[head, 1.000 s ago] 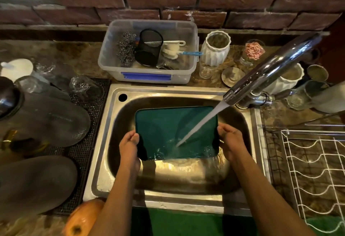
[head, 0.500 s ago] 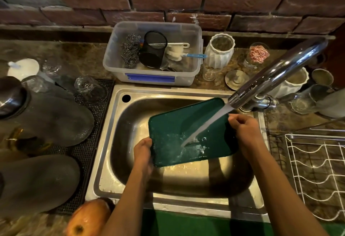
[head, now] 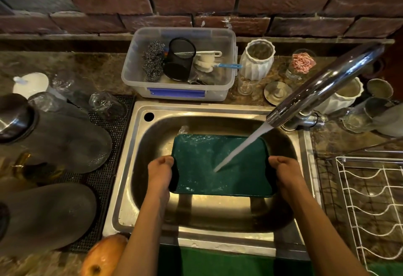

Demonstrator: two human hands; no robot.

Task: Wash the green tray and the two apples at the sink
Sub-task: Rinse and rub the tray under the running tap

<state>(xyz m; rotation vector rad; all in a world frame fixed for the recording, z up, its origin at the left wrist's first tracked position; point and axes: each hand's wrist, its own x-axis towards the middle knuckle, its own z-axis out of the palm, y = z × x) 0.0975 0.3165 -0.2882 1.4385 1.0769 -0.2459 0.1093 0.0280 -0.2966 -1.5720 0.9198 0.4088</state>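
Note:
The green tray (head: 202, 166) is held level over the steel sink (head: 130, 188), wet, with water from the chrome tap (head: 322, 88) landing right of its middle. My left hand (head: 160, 171) grips the tray's left edge and my right hand (head: 283, 171) grips its right edge. One yellow-red apple (head: 102, 258) lies on the counter at the sink's front left corner. A second apple is not in view.
A clear plastic tub (head: 181, 94) with scourers and brushes stands behind the sink. Dark plates (head: 65, 142) and glasses lie on a black mat at the left. White vases (head: 259, 59) and jars line the back right. A white wire rack (head: 370, 206) sits at the right.
The tray was tilted with its right side raised half a second ago; both hands have brought it back level under the stream.

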